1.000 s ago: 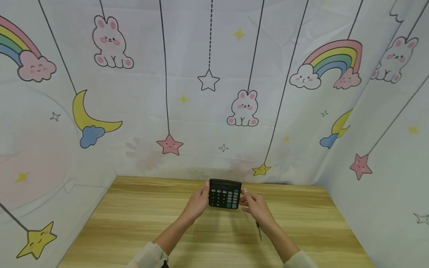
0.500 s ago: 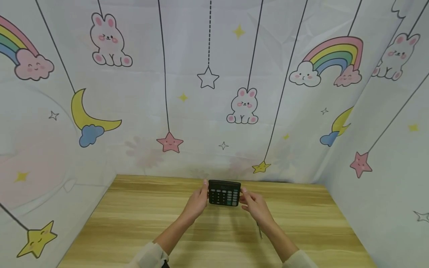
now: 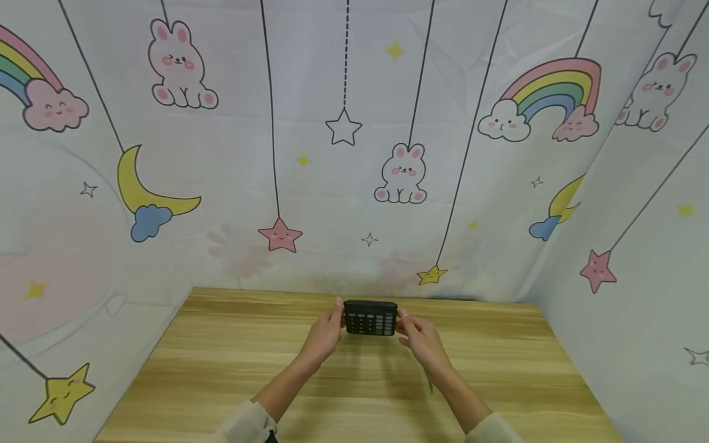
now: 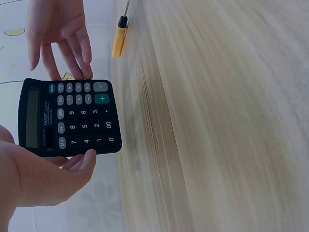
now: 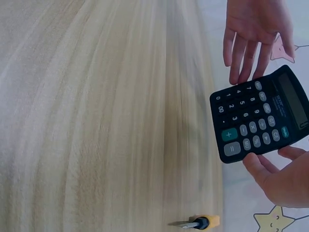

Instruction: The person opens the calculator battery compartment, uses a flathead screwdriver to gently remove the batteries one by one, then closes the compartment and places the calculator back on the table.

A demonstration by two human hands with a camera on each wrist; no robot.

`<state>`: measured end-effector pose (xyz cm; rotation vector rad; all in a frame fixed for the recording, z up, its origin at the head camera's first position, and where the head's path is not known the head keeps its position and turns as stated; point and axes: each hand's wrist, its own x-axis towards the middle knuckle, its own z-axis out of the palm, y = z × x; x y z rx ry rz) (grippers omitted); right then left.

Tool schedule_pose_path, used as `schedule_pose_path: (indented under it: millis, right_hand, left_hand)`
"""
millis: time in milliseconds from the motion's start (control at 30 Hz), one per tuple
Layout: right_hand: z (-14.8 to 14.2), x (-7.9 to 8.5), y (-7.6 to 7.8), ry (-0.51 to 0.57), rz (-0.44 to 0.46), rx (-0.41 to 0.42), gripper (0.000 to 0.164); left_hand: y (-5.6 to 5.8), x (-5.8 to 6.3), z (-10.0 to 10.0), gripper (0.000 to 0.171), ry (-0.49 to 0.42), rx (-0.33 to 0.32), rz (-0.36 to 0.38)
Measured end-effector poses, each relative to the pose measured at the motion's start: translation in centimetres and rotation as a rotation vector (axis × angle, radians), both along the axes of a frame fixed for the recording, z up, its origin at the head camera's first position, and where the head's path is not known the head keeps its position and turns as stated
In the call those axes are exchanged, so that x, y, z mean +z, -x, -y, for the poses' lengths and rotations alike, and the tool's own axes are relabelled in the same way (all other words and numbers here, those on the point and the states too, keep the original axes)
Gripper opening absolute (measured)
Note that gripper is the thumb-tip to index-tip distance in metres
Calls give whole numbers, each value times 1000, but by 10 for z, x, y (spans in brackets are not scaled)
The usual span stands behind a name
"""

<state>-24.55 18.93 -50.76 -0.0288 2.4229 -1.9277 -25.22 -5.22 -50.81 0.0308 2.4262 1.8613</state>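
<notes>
A black desk calculator [image 3: 370, 319] is held up over the far part of the table between two hands. My left hand [image 3: 324, 337] grips its left side edge, thumb along the edge. At the opposite edge, my right hand [image 3: 425, 346] holds the calculator's right side with thumb and fingers. The wrist views show the keypad [image 4: 79, 128], with grey and black keys and one green plus key [image 5: 230, 135]. A screwdriver with a yellow and black handle [image 4: 119, 41] lies on the table; in the head view only its thin metal shank [image 3: 430, 384] shows beside the right wrist.
The wood-grain table [image 3: 221, 363] ends at a white cloth backdrop [image 3: 310, 271] printed with bunnies, stars and rainbows. More of this cloth [image 3: 653, 344] hangs along the right side. Light sleeves [image 3: 246, 421] cover the forearms.
The calculator has tilted in the hands, so its face looks shorter in the head view and its keys darker. Both hands stay at its sides, nearly still.
</notes>
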Motion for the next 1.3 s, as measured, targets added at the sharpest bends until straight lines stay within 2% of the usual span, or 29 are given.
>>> schedule_pose_path:
  millis: [367,567,733,933,1300]
  right_hand:
    - [2,-2,0,0,-28,24,72]
    - [2,-4,0,23,-42,43,69]
    - [1,-5,0,34,-61,53,66]
    - [1,-4,0,35,-83,53,66]
    - [4,-6,-2,124,-57,55,67]
  left_hand:
    - [-2,-1,1,85,27,-4,9]
    - [-2,0,1,89,26,2,-4]
    - [0,-2,1,93,-5,1,-11]
    - [-1,-1,2,86,-32,-5,-8]
    - [-1,-2,4,77,-64,-11,-18]
